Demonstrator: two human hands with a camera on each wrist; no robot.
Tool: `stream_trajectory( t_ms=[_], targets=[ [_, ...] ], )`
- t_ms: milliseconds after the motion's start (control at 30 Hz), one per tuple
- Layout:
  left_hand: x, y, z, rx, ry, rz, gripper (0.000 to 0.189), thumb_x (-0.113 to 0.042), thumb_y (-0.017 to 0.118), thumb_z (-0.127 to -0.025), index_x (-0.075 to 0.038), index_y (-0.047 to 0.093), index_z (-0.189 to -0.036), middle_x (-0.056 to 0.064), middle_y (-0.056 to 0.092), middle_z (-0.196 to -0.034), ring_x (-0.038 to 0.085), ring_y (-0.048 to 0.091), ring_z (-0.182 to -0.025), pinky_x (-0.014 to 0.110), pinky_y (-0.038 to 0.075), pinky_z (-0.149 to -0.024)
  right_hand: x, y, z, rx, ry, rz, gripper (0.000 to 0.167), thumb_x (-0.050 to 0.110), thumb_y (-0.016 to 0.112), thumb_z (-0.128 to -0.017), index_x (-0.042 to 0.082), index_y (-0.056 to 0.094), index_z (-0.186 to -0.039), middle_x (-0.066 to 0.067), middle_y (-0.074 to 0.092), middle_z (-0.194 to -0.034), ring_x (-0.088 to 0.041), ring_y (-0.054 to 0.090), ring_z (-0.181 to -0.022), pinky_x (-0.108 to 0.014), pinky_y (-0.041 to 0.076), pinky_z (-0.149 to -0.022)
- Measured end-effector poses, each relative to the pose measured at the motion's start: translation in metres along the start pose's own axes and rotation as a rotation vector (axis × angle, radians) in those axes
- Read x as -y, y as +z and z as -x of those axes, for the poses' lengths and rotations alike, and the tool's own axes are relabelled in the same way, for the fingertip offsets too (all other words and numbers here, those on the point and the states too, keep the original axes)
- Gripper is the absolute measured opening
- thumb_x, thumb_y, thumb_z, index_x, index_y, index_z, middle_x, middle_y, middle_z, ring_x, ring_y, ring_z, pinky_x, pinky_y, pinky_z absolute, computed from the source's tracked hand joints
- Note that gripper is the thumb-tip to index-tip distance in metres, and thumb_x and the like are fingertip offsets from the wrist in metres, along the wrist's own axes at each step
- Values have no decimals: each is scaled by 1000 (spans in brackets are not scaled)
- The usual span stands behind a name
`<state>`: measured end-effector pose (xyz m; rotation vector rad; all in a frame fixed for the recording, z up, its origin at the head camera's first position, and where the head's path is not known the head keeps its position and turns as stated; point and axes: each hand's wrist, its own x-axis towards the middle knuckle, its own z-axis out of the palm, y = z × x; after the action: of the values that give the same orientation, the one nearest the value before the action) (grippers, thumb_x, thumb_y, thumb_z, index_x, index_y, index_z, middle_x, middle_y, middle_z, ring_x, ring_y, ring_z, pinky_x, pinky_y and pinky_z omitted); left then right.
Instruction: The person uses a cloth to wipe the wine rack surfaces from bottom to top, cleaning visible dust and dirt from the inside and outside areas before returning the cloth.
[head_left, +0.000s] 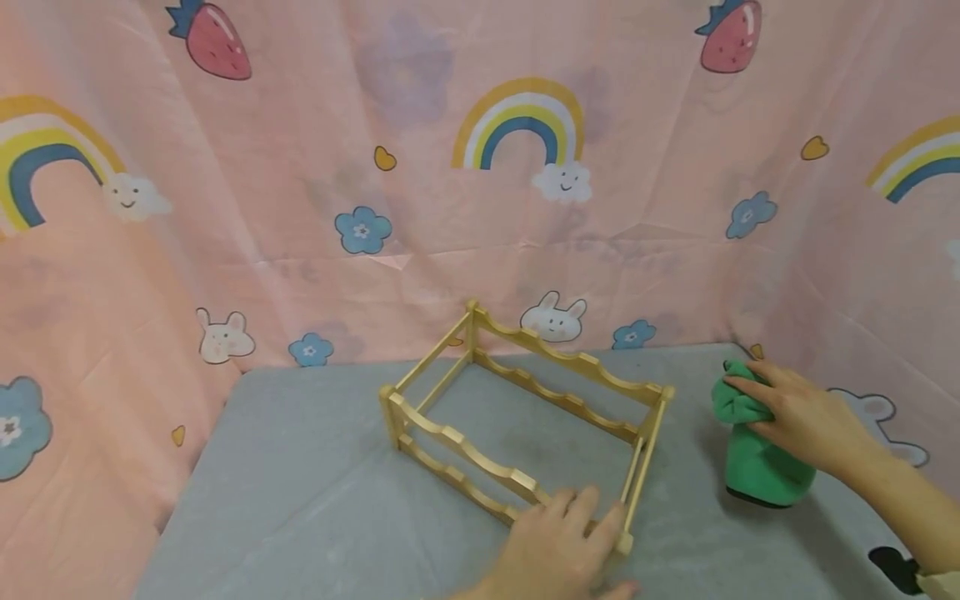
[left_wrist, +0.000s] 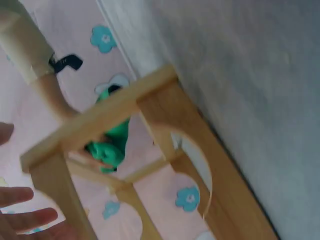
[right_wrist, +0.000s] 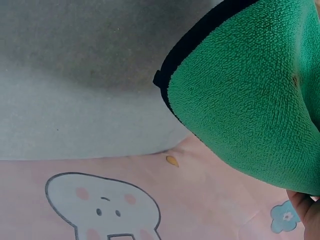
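Note:
A green terry cloth (head_left: 768,467) with dark edging hangs from my right hand (head_left: 813,417), which grips it at the table's right side. Bunched at the top, the cloth fills much of the right wrist view (right_wrist: 235,95); few of the fingers (right_wrist: 311,215) show there. A light wooden rack (head_left: 585,364) with scalloped rails stands angled on the table. My left hand (head_left: 551,546) is at the rack's near corner, fingers spread. In the left wrist view those fingers (left_wrist: 32,219) are extended beside the rack (left_wrist: 100,120); whether they touch it I cannot tell.
The grey tabletop (head_left: 300,467) reaches back to a pink curtain (head_left: 420,292) printed with rainbows, flowers and rabbits. Another curtain panel (head_left: 847,275) closes off the right side. A dark strap (head_left: 892,568) shows by the right sleeve.

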<state>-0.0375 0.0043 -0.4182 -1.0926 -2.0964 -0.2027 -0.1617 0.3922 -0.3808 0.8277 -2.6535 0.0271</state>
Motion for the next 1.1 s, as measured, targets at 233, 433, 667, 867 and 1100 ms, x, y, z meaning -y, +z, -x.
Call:
stream_trajectory(
  t_ms=[233, 433, 667, 867, 1100],
  targets=[
    [-15, 13, 2, 118, 37, -55, 54, -59, 80, -81, -19, 66, -115, -8, 59, -85, 3, 44, -60, 12, 19, -46, 2, 3, -1, 10, 32, -16, 75, 4, 97, -62, 3, 67, -130, -30, 55, -134, -53, 59, -113, -51, 57, -54],
    [-20, 21, 4, 78, 10, -71, 27, -46, 72, -92, -22, 60, -93, -9, 47, -69, 4, 29, -54, 19, 7, -46, 2, 3, 3, 3, 24, -10, 74, 4, 97, -60, 1, 68, -128, -31, 56, -132, -53, 59, -112, -59, 59, -64],
    [-24, 11, 5, 10, 28, -58, 51, -34, 18, -116, -22, 50, -78, -8, 36, -65, 8, 12, -57, 20, 2, -47, -3, 4, 7, -6, 21, -18, 74, 3, 97, -60, 0, 67, -128, -32, 56, -132, -54, 60, -110, -59, 58, -65],
    [-20, 11, 18, 62, 67, 49, 49, -40, 20, -116, -20, 51, -83, -7, 39, -69, 6, 24, -56, 19, 5, -47, -5, 6, 10, 5, 27, -17, 75, 4, 97, -60, 0, 66, -128, -33, 55, -132, -55, 59, -110, -60, 58, -67],
    [-7, 4, 29, 71, 114, 161, 42, -43, 32, -114, -22, 55, -86, -11, 46, -75, 1, 26, -62, 13, 7, -52, -9, 7, 15, -2, 43, -26, 75, 4, 97, -60, -1, 66, -128, -34, 56, -130, -55, 59, -108, -64, 57, -71]
  ],
)
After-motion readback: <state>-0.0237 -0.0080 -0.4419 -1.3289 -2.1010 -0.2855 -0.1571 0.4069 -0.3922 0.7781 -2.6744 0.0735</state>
